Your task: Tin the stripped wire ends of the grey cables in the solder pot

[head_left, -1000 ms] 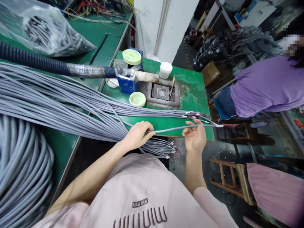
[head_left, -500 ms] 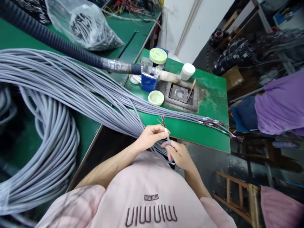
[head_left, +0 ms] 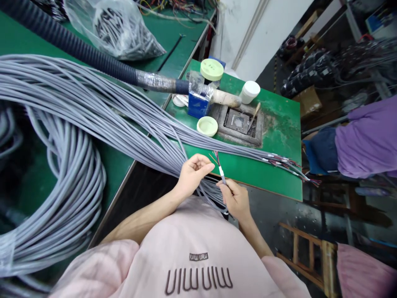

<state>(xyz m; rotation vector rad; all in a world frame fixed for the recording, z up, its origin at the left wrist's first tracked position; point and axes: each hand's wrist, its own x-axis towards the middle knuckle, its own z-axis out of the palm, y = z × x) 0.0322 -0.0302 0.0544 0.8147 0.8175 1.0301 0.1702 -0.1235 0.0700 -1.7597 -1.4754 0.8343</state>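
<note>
Pinched in my right hand (head_left: 236,199) is a grey cable (head_left: 223,179), its end pointing up and away from me. A white band (head_left: 221,170) sits near the cable's tip, and thin coloured wires (head_left: 216,157) fan out beyond it. Just left of these wires is my left hand (head_left: 194,174), thumb and forefinger together and the other fingers curled. Whether anything is between its fingertips cannot be seen. Beneath both hands, more grey cables (head_left: 211,192) hang past the table edge.
A thick bundle of grey cables (head_left: 124,120) crosses the green table (head_left: 279,124), stripped ends at right. Behind it are a square metal pot (head_left: 238,121) with a stick, a black hose (head_left: 102,62), a blue box (head_left: 198,105) and several tubs. A person in purple (head_left: 369,136) is at right.
My left hand has come off the cable's white band and moved slightly left. My right hand keeps the cable, whose banded end is now uncovered. The view has shifted a little.
</note>
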